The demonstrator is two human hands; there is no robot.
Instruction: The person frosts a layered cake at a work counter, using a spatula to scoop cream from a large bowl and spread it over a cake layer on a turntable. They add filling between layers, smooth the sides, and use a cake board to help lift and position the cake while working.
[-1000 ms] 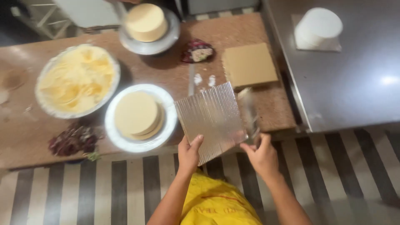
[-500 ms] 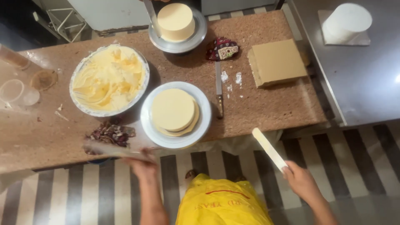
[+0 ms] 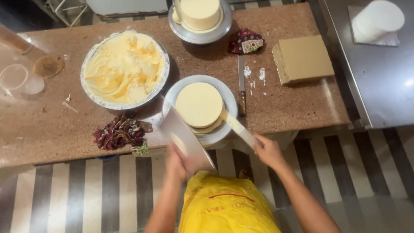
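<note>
The left hand (image 3: 179,160) grips a silver cake board (image 3: 186,139) beside the cake layers (image 3: 199,105) at the counter's (image 3: 293,103) front; the right hand (image 3: 266,150) clasps a spatula (image 3: 237,127) touching them. A careless lift could crack 1 layer.

left hand (image 3: 177,160) closed in a grip, forearm reaching up from below, right hand (image 3: 268,150) closed likewise, arm angled in from lower right

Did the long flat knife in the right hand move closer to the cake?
Yes. The blade in the right hand was out over the striped floor before; now it reaches the cake on the plate.
</note>
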